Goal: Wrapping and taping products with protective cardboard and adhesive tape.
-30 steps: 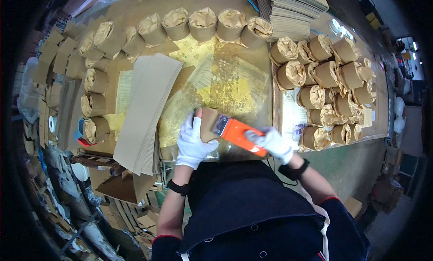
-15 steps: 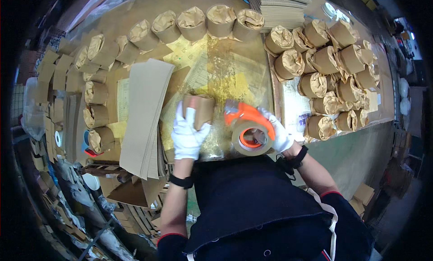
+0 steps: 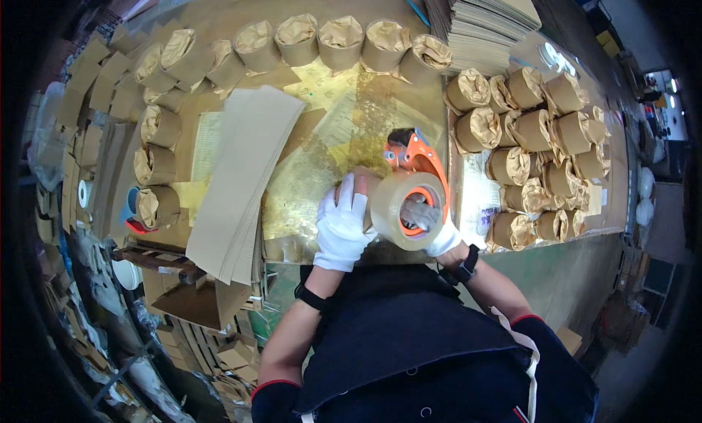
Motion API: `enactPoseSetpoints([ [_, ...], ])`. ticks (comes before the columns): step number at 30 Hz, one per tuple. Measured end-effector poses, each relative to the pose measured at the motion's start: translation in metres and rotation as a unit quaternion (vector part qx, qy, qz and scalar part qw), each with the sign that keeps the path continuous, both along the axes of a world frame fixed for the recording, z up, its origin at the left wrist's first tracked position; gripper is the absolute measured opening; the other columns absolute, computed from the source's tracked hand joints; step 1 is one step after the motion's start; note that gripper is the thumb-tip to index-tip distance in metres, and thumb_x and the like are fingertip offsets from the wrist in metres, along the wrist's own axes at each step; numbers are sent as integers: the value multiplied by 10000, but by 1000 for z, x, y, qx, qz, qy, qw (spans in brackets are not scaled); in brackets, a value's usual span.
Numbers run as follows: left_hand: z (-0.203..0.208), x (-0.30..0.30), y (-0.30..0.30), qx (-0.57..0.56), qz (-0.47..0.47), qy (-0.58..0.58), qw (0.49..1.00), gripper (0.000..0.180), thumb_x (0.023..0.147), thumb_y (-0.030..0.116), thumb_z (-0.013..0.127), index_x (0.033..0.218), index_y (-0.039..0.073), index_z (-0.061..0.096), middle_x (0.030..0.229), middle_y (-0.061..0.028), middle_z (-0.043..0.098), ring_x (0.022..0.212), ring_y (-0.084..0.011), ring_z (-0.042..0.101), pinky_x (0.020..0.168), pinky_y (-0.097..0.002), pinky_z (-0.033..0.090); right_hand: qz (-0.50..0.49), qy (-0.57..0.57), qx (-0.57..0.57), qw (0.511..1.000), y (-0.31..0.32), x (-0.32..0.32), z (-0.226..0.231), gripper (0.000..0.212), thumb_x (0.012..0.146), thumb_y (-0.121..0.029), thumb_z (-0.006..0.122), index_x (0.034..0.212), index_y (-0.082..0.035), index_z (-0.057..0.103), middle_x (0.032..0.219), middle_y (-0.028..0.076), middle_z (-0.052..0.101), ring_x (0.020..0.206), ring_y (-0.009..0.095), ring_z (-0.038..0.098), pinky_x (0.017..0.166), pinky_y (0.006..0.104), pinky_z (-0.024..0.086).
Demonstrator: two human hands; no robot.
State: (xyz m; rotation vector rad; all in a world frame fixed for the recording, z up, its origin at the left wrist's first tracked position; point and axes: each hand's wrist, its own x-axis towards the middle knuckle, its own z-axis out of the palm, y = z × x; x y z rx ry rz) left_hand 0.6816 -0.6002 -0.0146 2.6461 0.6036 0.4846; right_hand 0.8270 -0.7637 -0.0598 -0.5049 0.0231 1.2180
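Observation:
My left hand (image 3: 341,231), in a white glove, is closed around a small rolled piece of brown cardboard (image 3: 371,180) near the table's front edge. The tape roll hides much of that cardboard. In my gloved right hand (image 3: 444,242) is an orange tape dispenser (image 3: 431,154) loaded with a wide roll of clear tape (image 3: 387,211). The dispenser stands raised, its cutting end pointing away from me, and the roll is right beside the cardboard and my left fingers. Whether tape touches the cardboard I cannot tell.
A fanned stack of flat cardboard strips (image 3: 245,174) lies to the left. Paper-lined cardboard cylinders (image 3: 341,44) curve along the back and left. More cylinders (image 3: 509,165) crowd the right side. A tall stack of cardboard sheets (image 3: 490,28) stands at the back right.
My left hand and the cardboard have moved right. The tape dispenser has turned from pointing left to pointing away, and its roll has come close against the cardboard. The view has shifted slightly.

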Motion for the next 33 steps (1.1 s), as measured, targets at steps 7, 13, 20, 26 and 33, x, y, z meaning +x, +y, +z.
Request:
enactPoseSetpoints([
  [7,-4,-5,5,-59,10,26,998,820,643,386,791,1326,30,509,1346,-194,456,1168,-393,474,996,-492,420,-57,-189,-46,979,77,17,53,402,997,-186,543,1363,-36,469,1304,83,514,1119,153,549,918,300,486],
  [13,-13,-7,12,-134,30,-12,990,763,626,385,822,1254,48,548,1180,-156,591,1075,-360,572,929,-455,477,-23,-515,-233,824,69,-8,91,225,971,-229,579,970,-6,612,863,12,580,805,104,537,729,273,460],
  [20,-9,-19,40,-305,-5,-19,952,604,755,303,772,1280,82,570,1262,-121,617,1168,-293,584,979,-410,478,-4,-601,-256,757,91,-14,122,277,940,-182,590,721,-15,556,602,47,447,573,100,441,539,309,383],
  [26,64,-28,101,-600,60,-157,782,455,990,246,559,1330,-51,502,1244,-129,625,1180,-210,570,1024,-362,433,-1,-628,-219,747,81,-7,116,286,935,-165,580,696,-19,525,586,44,424,558,100,415,530,308,368],
  [33,90,-21,93,-866,58,-233,438,179,945,82,614,1076,-36,642,1057,-134,690,1029,-237,639,975,-363,478,43,-609,-215,762,72,-6,120,258,913,-115,544,681,-22,479,600,58,365,546,134,369,524,324,325],
])
